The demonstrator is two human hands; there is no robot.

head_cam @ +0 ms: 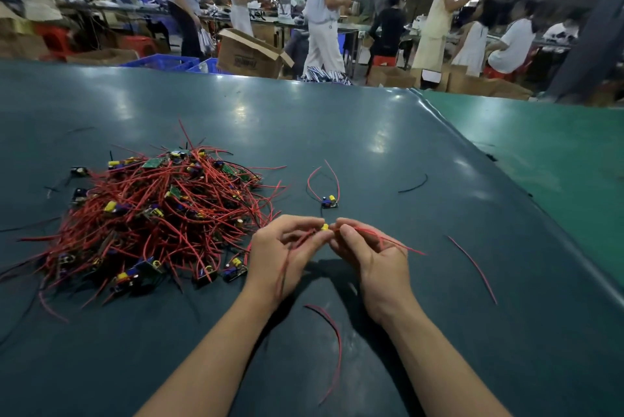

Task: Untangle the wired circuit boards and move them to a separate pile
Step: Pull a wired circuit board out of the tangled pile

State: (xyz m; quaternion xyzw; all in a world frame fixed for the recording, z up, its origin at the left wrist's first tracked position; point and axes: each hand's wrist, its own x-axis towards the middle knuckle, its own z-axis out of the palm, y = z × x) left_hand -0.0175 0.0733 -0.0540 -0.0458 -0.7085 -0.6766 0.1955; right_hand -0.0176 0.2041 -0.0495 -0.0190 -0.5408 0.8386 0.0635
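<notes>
A big tangled pile of small circuit boards with red wires (158, 210) lies on the dark green table (371, 146), left of centre. One separated board with red wires (329, 201) lies alone just beyond my hands. My left hand (280, 254) and my right hand (368, 258) pinch one small board with a yellow part (325, 227) between their fingertips. Its red wires run down across my left palm and out to the right past my right hand.
Loose red wires lie at the right (472, 268) and near my forearms (332, 339). A short black wire (413, 184) lies at mid right. A lighter green table (540, 146) adjoins on the right. Several people, cardboard boxes (250, 52) and blue crates stand beyond the far edge.
</notes>
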